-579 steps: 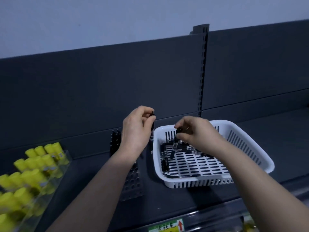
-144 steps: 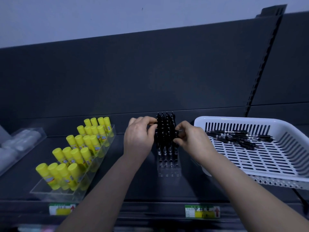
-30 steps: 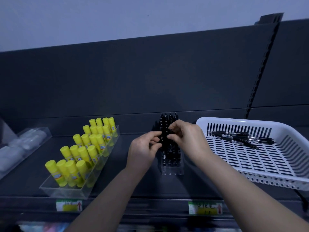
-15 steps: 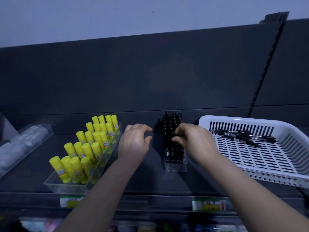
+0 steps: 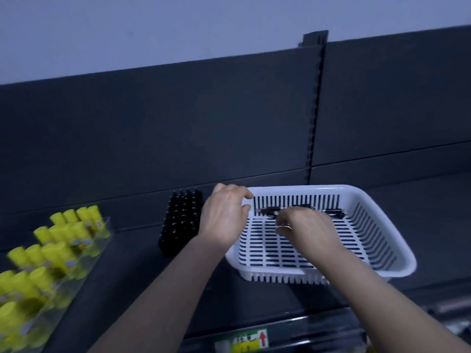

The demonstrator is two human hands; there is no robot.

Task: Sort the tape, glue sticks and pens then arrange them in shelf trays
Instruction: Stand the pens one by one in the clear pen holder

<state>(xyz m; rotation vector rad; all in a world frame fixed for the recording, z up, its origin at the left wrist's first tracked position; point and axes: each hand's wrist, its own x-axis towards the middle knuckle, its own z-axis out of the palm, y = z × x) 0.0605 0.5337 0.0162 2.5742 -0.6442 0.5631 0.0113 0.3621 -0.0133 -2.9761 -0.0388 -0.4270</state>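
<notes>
The shelf-edge label [image 5: 242,340] bears a red upward arrow; its characters are too blurred to read; labels on the glue sticks [image 5: 60,242] likewise

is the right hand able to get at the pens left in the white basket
Probably yes. The right hand is inside the basket, just short of the pens lying along its far wall, and nothing lies between them.

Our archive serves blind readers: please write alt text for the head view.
Two hands hover over a white basket on a dark shelf: the right hand at black pens by its far wall, the left hand at its left rim. Further left stand a rack of pens and yellow glue sticks.
</notes>
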